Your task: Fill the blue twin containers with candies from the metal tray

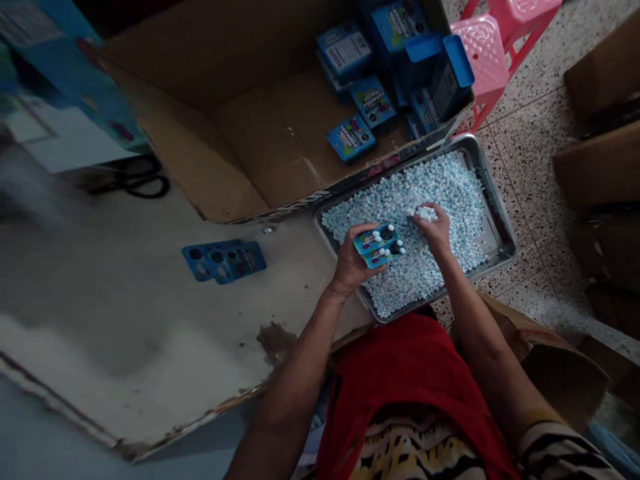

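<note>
A metal tray (509, 230) holds a thick layer of small pale blue and white candies (400, 287). Over its left part, my left hand (347, 267) is closed around two small blue candy boxes (371, 248) side by side. Each box has a dark round opening in its top, with a few white candies lying around it. My right hand (434, 230) is curled, palm up, around a small handful of white candies (426, 213) just above the heap. Left of the tray, several blue candy boxes (225, 261) with dark round holes lie together on the table.
Behind the tray stands a large open cardboard box (260, 143) with several blue "Caramelo Macizo" boxes (373, 100) inside. Black-handled scissors (145, 187) lie at the left. Pink stools (480, 57) and brown cartons (600, 173) are on the floor to the right.
</note>
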The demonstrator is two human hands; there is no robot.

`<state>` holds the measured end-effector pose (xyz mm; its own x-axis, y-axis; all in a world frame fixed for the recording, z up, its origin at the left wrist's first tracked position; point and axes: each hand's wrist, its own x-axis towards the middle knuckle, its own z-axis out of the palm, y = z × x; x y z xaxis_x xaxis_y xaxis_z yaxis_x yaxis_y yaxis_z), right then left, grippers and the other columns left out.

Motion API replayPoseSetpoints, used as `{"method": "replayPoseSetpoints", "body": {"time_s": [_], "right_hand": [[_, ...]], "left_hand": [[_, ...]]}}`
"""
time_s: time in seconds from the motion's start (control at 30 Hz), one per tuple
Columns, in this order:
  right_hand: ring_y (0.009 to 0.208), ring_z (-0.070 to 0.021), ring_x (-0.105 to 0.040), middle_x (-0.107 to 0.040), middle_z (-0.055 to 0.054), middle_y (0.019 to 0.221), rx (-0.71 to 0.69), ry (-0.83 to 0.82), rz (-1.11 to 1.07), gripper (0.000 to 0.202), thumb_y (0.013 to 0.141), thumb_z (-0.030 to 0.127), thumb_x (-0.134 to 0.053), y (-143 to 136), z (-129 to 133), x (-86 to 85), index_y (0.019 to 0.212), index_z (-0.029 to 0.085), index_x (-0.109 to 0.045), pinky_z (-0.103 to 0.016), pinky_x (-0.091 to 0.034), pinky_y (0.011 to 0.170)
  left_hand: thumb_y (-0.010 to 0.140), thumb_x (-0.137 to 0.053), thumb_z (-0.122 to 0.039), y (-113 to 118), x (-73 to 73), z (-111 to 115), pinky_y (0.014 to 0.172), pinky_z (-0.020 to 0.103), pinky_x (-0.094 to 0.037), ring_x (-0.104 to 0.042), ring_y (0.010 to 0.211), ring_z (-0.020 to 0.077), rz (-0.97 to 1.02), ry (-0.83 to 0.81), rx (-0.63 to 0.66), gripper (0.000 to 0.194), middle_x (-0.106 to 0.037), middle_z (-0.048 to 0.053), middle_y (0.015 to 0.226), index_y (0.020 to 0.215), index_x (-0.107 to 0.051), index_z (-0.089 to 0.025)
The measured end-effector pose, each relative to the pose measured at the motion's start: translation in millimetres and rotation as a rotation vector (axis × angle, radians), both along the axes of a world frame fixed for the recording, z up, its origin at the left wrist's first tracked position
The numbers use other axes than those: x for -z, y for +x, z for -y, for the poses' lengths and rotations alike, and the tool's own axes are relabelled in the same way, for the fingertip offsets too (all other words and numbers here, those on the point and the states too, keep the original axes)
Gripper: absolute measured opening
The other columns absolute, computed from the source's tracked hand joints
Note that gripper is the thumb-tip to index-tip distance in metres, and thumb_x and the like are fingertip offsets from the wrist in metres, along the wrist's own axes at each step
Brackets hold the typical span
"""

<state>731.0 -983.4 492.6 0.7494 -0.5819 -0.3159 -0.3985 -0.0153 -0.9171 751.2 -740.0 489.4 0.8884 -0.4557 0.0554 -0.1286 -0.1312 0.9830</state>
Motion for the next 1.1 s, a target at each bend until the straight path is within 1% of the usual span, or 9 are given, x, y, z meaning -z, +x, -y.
{"method": "replayPoseSetpoints", "body": {"time_s": [0.13,0.27,0.37,0.57,0.7,0.8,0.93,1.0,1.1], "right_hand": [[0.075,-0.0186,-0.067,-0.072,-0.002,0.085,0.036,0.558,0.15,0.043,0.082,0.068,-0.071,-8,-22,-53.2,0.085,0.026,-0.064,-0.035,-0.056,0.069],[0.077,-0.0196,-0.068,-0.071,-0.004,0.088,0.004,0.635,0.321,0.054,0.091,0.077,-0.057,-11,-52,-101.4,0.074,0.026,-0.057,-0.039,-0.057,0.076],[0.077,-0.0197,-0.064,-0.067,-0.003,0.082,-0.01,0.561,0.419,0.051,0.089,0.07,-0.064,-8,-69,-115.6,0.068,0.026,-0.054,-0.039,-0.055,0.08],[0.067,-0.0165,-0.053,-0.064,-0.001,0.081,0.07,0.316,0.438,0.049,0.088,0.076,-0.066,11,-78,-111.3,0.078,0.028,-0.064,-0.037,-0.052,0.074],[0.053,-0.0123,-0.043,-0.053,0.003,0.067,0.16,0.536,0.396,0.057,0.094,0.083,-0.057,23,-63,-103.8,0.082,0.027,-0.061,-0.031,-0.044,0.057],[0.05,-0.0083,-0.041,-0.052,0.005,0.065,0.357,0.783,0.336,0.044,0.097,0.066,-0.065,20,-38,-95.9,0.083,0.025,-0.058,-0.025,-0.039,0.05],[0.052,-0.0057,-0.05,-0.058,0.006,0.065,0.657,0.838,0.102,0.02,0.1,0.041,-0.066,1,-10,-86.4,0.092,0.024,-0.061,-0.017,-0.043,0.05],[0.057,-0.0065,-0.057,-0.064,0.003,0.069,0.65,0.811,0.016,0.023,0.101,0.044,-0.065,-10,-4,-84.0,0.098,0.021,-0.066,-0.016,-0.046,0.052],[0.06,-0.0081,-0.061,-0.068,-0.001,0.074,0.498,0.777,-0.032,0.043,0.097,0.062,-0.069,-23,-3,-81.2,0.099,0.019,-0.069,-0.017,-0.046,0.05]], "left_hand": [[0.075,-0.095,-0.037,1,-10.1,-5,0.116,0.053,-0.059,-0.069,0.138,0.033,0.027,0.112,0.016,0.079,-0.071,0.009,0.145,0.142,-0.054,-0.025],[0.062,-0.097,-0.014,1,-18.9,-7,0.113,0.055,-0.061,-0.071,0.136,0.0354,0.051,0.257,-0.013,0.083,-0.074,0.012,0.141,0.135,-0.06,-0.026],[0.061,-0.096,-0.015,0,-24.5,-3,0.103,0.052,-0.066,-0.08,0.118,0.0333,0.065,0.275,-0.046,0.079,-0.079,0.009,0.131,0.132,-0.062,-0.026],[0.058,-0.097,-0.02,2,-44.4,10,0.09,0.042,-0.066,-0.081,0.105,0.0322,0.15,0.42,-0.04,0.074,-0.082,0.005,0.118,0.126,-0.069,-0.028],[0.052,-0.102,-0.023,7,-67.2,3,0.084,0.042,-0.066,-0.08,0.103,0.0351,0.148,0.558,0.03,0.08,-0.082,0.005,0.119,0.126,-0.072,-0.029],[0.061,-0.099,-0.025,12,-79.8,-8,0.091,0.043,-0.066,-0.08,0.11,0.0354,0.115,0.639,0.032,0.073,-0.081,0.006,0.121,0.128,-0.071,-0.026],[0.071,-0.094,-0.026,15,-74.1,-14,0.108,0.045,-0.063,-0.077,0.122,0.0344,0.156,0.605,0.023,0.065,-0.079,0.008,0.132,0.131,-0.07,-0.023],[0.066,-0.097,-0.028,16,-64.3,-12,0.106,0.045,-0.064,-0.078,0.119,0.0344,0.144,0.55,0.013,0.071,-0.08,0.008,0.131,0.131,-0.07,-0.022],[0.063,-0.099,-0.032,15,-52.6,-11,0.107,0.046,-0.064,-0.078,0.121,0.034,0.131,0.449,-0.032,0.077,-0.08,0.009,0.132,0.132,-0.068,-0.023]]}}
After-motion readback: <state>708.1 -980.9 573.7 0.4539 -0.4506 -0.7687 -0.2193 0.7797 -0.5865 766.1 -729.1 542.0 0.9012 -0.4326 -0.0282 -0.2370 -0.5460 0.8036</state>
